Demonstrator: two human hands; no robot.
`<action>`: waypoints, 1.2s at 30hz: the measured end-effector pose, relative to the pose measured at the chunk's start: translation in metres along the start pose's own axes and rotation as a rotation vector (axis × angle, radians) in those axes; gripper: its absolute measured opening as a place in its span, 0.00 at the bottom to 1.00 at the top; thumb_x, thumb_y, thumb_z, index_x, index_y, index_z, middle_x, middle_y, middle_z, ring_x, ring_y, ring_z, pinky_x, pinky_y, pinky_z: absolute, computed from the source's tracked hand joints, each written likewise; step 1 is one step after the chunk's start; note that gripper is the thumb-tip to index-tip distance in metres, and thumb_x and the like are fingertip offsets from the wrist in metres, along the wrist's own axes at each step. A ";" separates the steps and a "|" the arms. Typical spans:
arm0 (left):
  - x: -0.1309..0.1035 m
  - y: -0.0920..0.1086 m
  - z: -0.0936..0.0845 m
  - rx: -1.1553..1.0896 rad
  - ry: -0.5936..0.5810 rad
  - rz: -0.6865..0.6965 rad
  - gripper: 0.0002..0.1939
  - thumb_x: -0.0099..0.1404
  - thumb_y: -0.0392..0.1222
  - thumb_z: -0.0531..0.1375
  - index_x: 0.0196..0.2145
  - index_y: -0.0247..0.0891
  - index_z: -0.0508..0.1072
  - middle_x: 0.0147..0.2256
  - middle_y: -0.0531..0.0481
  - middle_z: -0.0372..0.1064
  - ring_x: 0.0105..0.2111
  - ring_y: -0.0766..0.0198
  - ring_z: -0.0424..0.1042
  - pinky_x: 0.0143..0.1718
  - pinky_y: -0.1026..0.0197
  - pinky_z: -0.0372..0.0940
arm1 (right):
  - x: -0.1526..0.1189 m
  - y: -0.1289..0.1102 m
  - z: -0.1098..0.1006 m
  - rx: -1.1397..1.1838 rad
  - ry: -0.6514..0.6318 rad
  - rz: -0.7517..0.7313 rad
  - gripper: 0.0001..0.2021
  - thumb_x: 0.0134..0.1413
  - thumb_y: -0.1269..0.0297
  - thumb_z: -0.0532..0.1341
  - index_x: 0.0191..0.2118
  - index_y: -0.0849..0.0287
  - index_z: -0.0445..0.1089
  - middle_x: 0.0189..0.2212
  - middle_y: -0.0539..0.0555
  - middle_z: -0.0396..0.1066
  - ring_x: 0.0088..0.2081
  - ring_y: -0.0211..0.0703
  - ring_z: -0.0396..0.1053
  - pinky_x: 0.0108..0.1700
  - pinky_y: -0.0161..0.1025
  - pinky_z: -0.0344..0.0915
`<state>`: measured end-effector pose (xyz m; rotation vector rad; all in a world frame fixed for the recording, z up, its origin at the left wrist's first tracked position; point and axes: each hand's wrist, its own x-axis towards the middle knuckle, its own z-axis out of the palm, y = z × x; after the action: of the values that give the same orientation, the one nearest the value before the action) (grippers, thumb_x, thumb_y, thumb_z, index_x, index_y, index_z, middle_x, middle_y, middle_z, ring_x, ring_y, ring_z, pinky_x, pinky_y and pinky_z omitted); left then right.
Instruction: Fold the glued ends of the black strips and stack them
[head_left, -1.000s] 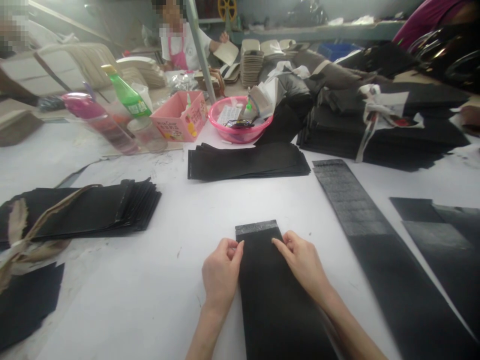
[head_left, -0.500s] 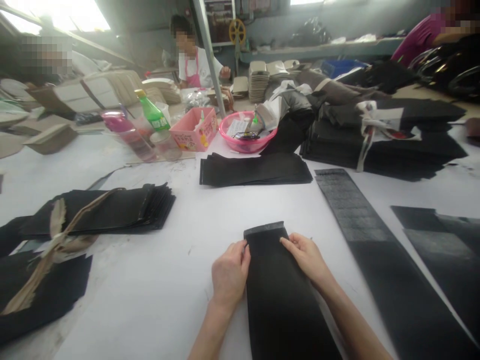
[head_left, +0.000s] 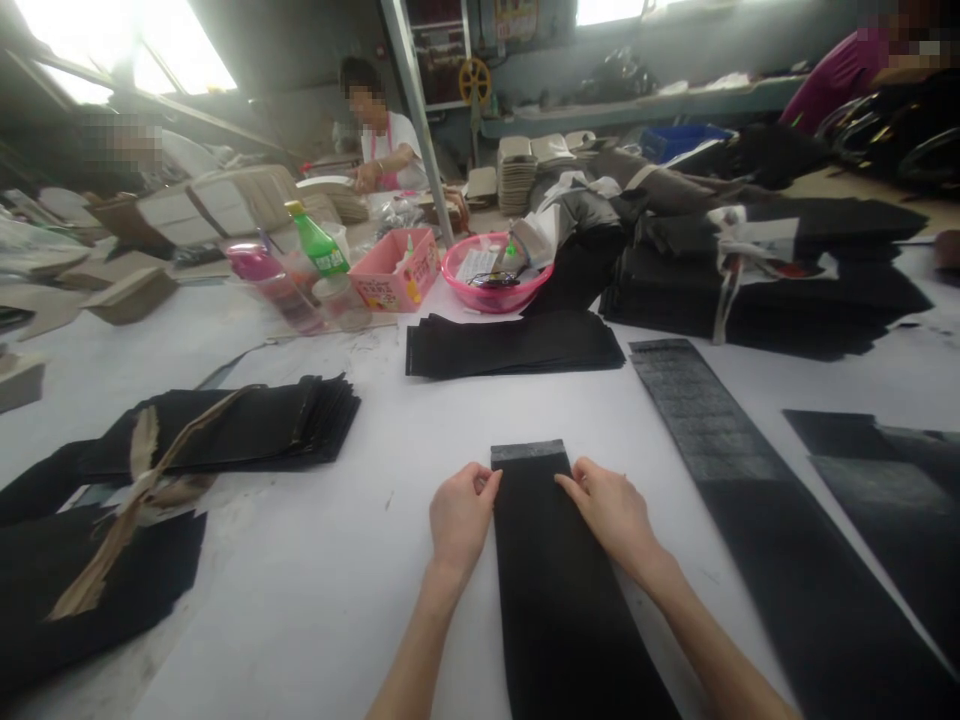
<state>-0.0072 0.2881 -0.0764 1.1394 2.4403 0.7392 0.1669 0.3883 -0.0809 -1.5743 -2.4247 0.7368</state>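
Free passage across the white tabletop left of the hands, black stack ahead, tied bundle farther left

The left grip is a bare, slender human hand with a rounded back and a slim thumb, joined by a narrow wrist to a bare left forearm that widens away from the hand. The right grip is likewise a bare human hand, with a bare, slim right forearm. The fingernails are too small to make out.

The head camera looks forward and down across the table.
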 end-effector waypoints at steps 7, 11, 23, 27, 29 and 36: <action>0.007 -0.001 -0.001 -0.102 -0.065 -0.062 0.15 0.66 0.51 0.54 0.28 0.40 0.72 0.19 0.56 0.69 0.18 0.68 0.67 0.23 0.66 0.53 | -0.003 -0.011 -0.001 -0.274 0.012 -0.025 0.12 0.62 0.54 0.56 0.32 0.56 0.65 0.22 0.51 0.70 0.25 0.45 0.70 0.24 0.36 0.42; 0.009 -0.001 0.001 -0.090 -0.058 -0.065 0.16 0.66 0.52 0.53 0.28 0.39 0.71 0.21 0.55 0.70 0.18 0.68 0.67 0.23 0.66 0.53 | -0.003 -0.010 0.000 -0.309 -0.008 -0.034 0.11 0.63 0.55 0.55 0.34 0.55 0.65 0.24 0.53 0.72 0.27 0.47 0.72 0.24 0.37 0.43; 0.010 -0.002 0.004 -0.036 -0.053 -0.091 0.14 0.64 0.52 0.55 0.28 0.41 0.71 0.22 0.55 0.71 0.19 0.66 0.67 0.24 0.65 0.54 | -0.005 -0.012 -0.002 -0.350 0.075 -0.053 0.10 0.60 0.55 0.59 0.37 0.55 0.63 0.28 0.51 0.72 0.26 0.43 0.71 0.24 0.36 0.48; 0.010 -0.003 0.004 -0.030 -0.062 -0.092 0.15 0.64 0.53 0.55 0.27 0.41 0.71 0.21 0.55 0.70 0.20 0.64 0.68 0.25 0.64 0.54 | -0.005 -0.010 -0.001 -0.223 0.124 -0.173 0.05 0.60 0.62 0.61 0.38 0.54 0.64 0.35 0.51 0.71 0.35 0.42 0.70 0.30 0.36 0.56; 0.010 -0.003 0.004 -0.026 -0.062 -0.093 0.15 0.64 0.54 0.55 0.27 0.42 0.71 0.21 0.55 0.71 0.21 0.63 0.69 0.25 0.64 0.54 | -0.005 -0.008 0.000 -0.184 0.128 -0.199 0.04 0.60 0.64 0.60 0.41 0.53 0.66 0.37 0.51 0.70 0.37 0.42 0.69 0.32 0.36 0.58; 0.007 -0.004 0.006 0.010 -0.036 -0.089 0.15 0.64 0.55 0.54 0.29 0.43 0.71 0.22 0.56 0.71 0.23 0.62 0.70 0.26 0.64 0.54 | -0.007 -0.004 0.003 -0.174 0.105 -0.228 0.16 0.62 0.65 0.58 0.54 0.45 0.65 0.36 0.50 0.65 0.37 0.40 0.67 0.34 0.35 0.62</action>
<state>-0.0109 0.2935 -0.0838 1.0308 2.4498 0.6751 0.1652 0.3799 -0.0803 -1.3204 -2.5903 0.4037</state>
